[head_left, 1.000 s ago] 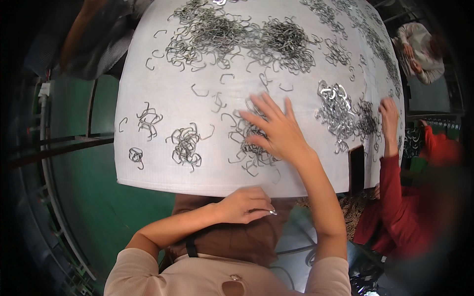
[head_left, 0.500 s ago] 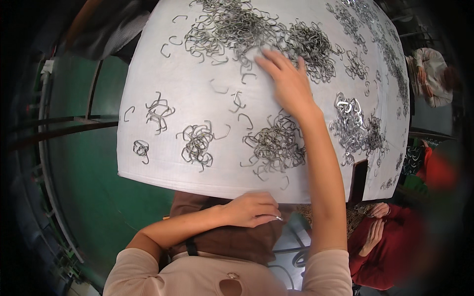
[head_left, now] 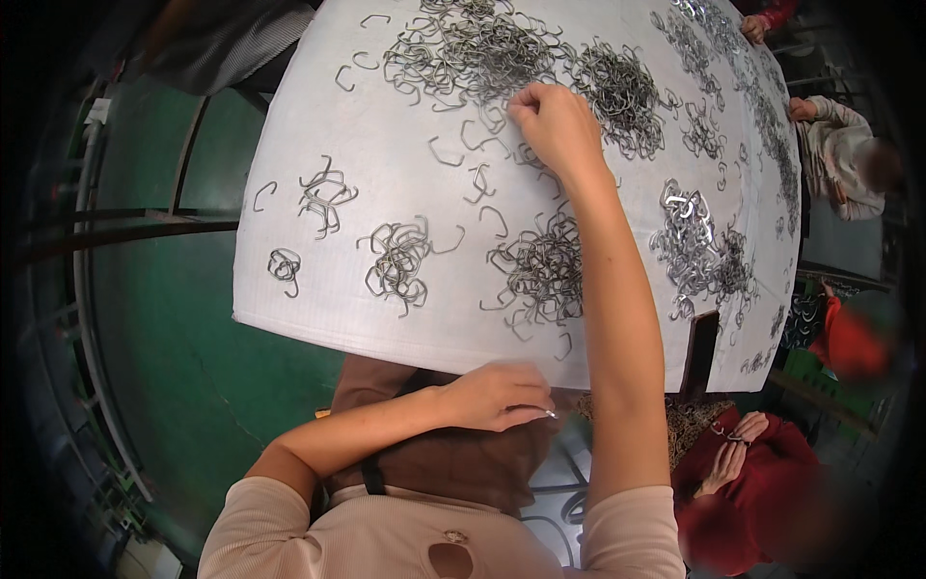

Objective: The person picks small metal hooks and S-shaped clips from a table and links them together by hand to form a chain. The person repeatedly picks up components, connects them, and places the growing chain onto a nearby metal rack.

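Observation:
My right hand (head_left: 558, 125) reaches over the white table, its fingers curled in at the near edge of a large heap of bent wire hooks (head_left: 473, 53). A few loose hooks (head_left: 529, 154) lie beside its palm; whatever is between the fingertips is hidden. Below the table's front edge, over my lap, my left hand (head_left: 497, 394) is closed, slightly blurred. A small shiny tip (head_left: 550, 413) shows at its fingers, too small to name. Nearer me lie smaller piles of hooks, one (head_left: 542, 265) by my right forearm and another (head_left: 398, 261) left of it.
Shinier metal pieces (head_left: 687, 232) are heaped right of my forearm, by a dark upright bar (head_left: 702, 352) at the table edge. A person in red (head_left: 743, 473) works at lower right, another in a pale top (head_left: 834, 154) at far right. Dark fabric (head_left: 231, 48) shows at upper left.
My right hand has curled its spread fingers at the heap. Several hooks now lie nearer me below it. The left hand stays over my lap. The view has shifted slightly.

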Motion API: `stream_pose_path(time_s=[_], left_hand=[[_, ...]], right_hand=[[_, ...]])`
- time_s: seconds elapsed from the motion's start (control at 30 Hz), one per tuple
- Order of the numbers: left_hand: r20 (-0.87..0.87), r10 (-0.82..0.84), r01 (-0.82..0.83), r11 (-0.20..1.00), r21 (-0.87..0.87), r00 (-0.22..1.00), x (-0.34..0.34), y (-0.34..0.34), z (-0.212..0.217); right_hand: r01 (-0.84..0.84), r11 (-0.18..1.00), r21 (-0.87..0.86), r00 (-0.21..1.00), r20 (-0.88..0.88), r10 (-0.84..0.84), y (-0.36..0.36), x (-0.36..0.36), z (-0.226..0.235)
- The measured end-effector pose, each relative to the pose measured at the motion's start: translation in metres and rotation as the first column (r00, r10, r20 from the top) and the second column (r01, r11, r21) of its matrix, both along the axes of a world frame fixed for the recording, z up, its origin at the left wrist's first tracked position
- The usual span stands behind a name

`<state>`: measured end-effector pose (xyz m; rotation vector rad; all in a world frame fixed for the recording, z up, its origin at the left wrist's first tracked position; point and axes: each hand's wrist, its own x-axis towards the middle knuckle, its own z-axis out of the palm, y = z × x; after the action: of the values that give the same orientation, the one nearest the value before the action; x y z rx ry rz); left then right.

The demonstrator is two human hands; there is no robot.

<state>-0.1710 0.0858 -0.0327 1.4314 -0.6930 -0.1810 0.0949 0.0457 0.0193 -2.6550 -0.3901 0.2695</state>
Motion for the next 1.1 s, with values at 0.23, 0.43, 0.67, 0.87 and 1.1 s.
stream_pose_path(time_s=[0.23, 0.43, 0.67, 0.87, 1.1], left_hand=[[0.029, 0.027, -0.028, 1.000, 0.015, 0.999, -0.002, -0.001, -0.001], [0.026, 0.068, -0.068, 0.998, 0.007, 0.997, -0.007, -0.005, 0.000], [0.035, 0.185, -0.187, 0.980, 0.062, 0.982, -0.015, -0.006, 0.010], [0.057, 0.259, -0.264, 0.957, 0.119, 0.964, -0.024, -0.017, 0.027], [0.137, 0.246, -0.269, 0.945, 0.184, 0.959, -0.031, -0.035, 0.035]], right_hand=[[-0.039, 0.973, -0.228, 0.992, 0.107, 0.064, 0.017, -0.004, -0.015], [0.093, 0.985, 0.143, 0.988, 0.109, -0.109, -0.044, -0.049, 0.000], [0.445, 0.489, 0.750, 0.888, -0.303, -0.345, -0.125, -0.235, 0.052], [0.525, 0.211, 0.824, 0.763, -0.347, -0.546, -0.132, -0.345, 0.039], [0.406, 0.157, 0.900, 0.735, -0.220, -0.642, -0.129, -0.353, 0.023]])
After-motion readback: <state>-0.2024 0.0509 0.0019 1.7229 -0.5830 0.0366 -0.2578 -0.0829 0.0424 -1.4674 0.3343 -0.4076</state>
